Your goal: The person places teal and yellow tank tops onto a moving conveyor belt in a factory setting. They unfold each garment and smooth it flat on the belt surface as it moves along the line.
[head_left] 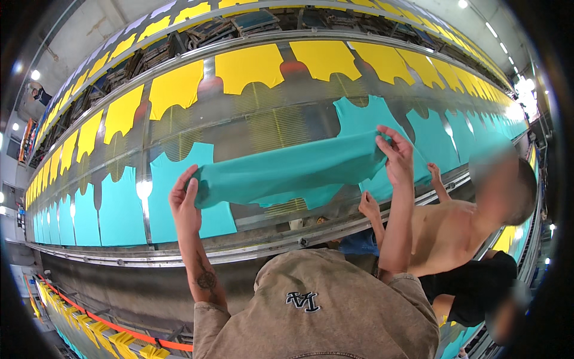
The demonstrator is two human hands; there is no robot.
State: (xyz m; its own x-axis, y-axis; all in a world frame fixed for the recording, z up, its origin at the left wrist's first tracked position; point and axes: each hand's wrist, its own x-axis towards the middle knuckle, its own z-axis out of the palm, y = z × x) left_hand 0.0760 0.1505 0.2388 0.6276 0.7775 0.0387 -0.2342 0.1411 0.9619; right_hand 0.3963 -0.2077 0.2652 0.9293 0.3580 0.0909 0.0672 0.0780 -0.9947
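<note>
A teal cut fabric panel [287, 170], folded or sagging along its length, is stretched between my two hands above the table. My left hand [185, 200] pinches its left end between thumb and fingers. At the other end, my right hand [397, 157] grips the upper right corner. Under and beyond the held cloth, another teal panel [363, 119] lies on the table, with a co-worker's hands [370, 207] at its near corners. To the left, a flat teal panel [170, 206] lies partly behind my left hand.
The long table [239, 131] carries rows of teal panels and yellow panels [248, 66]. A metal rail [269, 246] runs along its near edge. A shirtless co-worker [445, 230] stands close on my right. An orange-red strip [119, 326] edges another table at lower left.
</note>
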